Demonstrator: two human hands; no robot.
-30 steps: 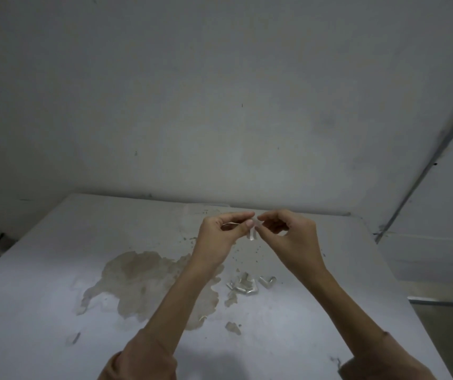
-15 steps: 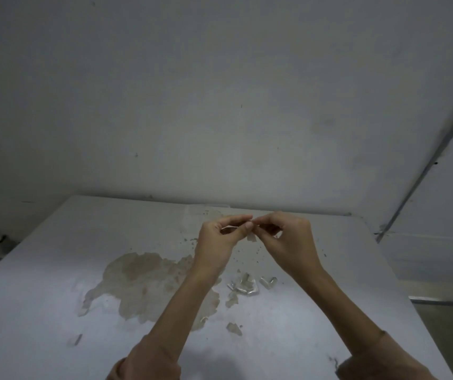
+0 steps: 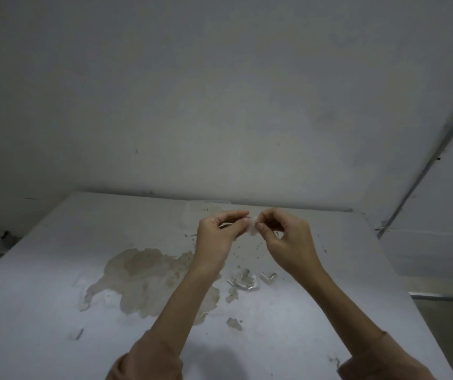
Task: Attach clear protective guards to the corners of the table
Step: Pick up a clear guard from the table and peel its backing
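Observation:
Above the white table [image 3: 55,270], my left hand [image 3: 219,234] and my right hand [image 3: 285,237] meet fingertip to fingertip. Between them they pinch one small clear corner guard [image 3: 252,229], which looks pale and blurred. It hangs in the air over the far middle of the tabletop. A little pile of several clear L-shaped guards [image 3: 244,281] lies on the table below my hands, with one more guard [image 3: 268,277] just to its right.
A large patch of peeled, brownish surface [image 3: 148,275] spreads left of the pile, with small flakes [image 3: 235,323] nearby. The table's far edge meets a plain wall [image 3: 219,105]. The right edge drops to the floor beside a metal rail [image 3: 444,296].
Both hands stay together over the table, shifting slightly. The guard between my fingertips has turned and shows a bit more than half a second ago.

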